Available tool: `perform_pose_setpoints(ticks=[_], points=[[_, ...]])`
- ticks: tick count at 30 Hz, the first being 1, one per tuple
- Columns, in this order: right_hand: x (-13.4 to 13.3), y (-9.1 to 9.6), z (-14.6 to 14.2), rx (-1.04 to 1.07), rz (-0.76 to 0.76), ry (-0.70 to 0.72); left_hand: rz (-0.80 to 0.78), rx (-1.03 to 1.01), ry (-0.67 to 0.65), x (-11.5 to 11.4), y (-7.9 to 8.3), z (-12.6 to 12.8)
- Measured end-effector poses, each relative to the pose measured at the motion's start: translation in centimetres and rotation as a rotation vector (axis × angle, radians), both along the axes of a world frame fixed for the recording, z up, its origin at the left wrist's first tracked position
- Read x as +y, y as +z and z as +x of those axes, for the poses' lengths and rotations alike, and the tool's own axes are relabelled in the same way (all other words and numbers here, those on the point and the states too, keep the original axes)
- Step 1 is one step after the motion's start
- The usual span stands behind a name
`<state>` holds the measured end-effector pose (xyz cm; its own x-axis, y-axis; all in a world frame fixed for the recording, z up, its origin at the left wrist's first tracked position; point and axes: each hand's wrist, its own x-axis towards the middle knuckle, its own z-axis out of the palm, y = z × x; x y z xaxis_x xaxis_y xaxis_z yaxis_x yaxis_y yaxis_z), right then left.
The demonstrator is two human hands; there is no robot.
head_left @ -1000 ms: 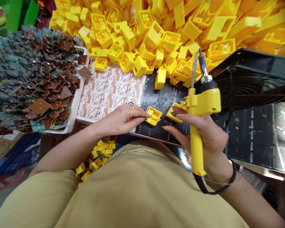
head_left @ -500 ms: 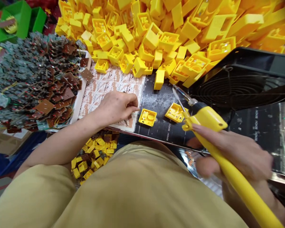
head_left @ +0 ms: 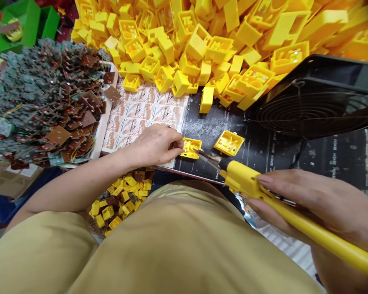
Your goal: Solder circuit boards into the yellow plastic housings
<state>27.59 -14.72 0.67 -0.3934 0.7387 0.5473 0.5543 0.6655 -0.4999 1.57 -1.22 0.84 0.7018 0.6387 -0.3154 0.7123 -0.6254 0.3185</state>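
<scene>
My right hand (head_left: 322, 200) is wrapped around a yellow soldering gun (head_left: 242, 175), which points left. The gun's thin metal tip reaches the right side of a small open yellow plastic casing (head_left: 192, 147) on the black mat; exact contact is too small to tell. My left hand (head_left: 156, 145) is closed in a pinch at that casing's left edge. Whatever sits between its thumb and finger is hidden. A second open yellow casing (head_left: 229, 143) lies a little to the right, apart from both hands, its hollow side up.
Yellow casings (head_left: 187, 53) are heaped along the back. Many circuit boards (head_left: 49, 106) fill a white tray at left. A black fan (head_left: 313, 98) stands at right. Green bins (head_left: 27, 24) are at far left. More yellow pieces (head_left: 122, 200) lie below the bench edge.
The soldering gun has come down and left, its tip moving from above the second casing to the nearer one. My left hand has shifted slightly right, onto the casing's edge.
</scene>
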Motion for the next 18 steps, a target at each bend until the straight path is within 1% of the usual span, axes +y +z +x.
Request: perform_pose_setpoints(ticks=[3,6,11,14,18], points=[[0.5,-0.1,-0.4,0.0,0.003,0.031,-0.059,0.036,0.013,0.2,0.4,0.3],[0.6,0.0,-0.8,0.005,0.035,0.029,-0.089,0.059,0.016,0.5,0.6,0.6],[1.3,0.7,-1.3,-0.061,0.007,0.063,-0.125,0.107,0.029,0.8,1.0,1.2],[1.9,1.3,-1.3,-0.138,0.047,0.112,-0.129,0.136,0.03,0.9,1.2,1.5],[2.0,1.8,-0.9,-0.201,0.019,0.152,-0.096,0.152,0.013,0.8,1.1,1.7]])
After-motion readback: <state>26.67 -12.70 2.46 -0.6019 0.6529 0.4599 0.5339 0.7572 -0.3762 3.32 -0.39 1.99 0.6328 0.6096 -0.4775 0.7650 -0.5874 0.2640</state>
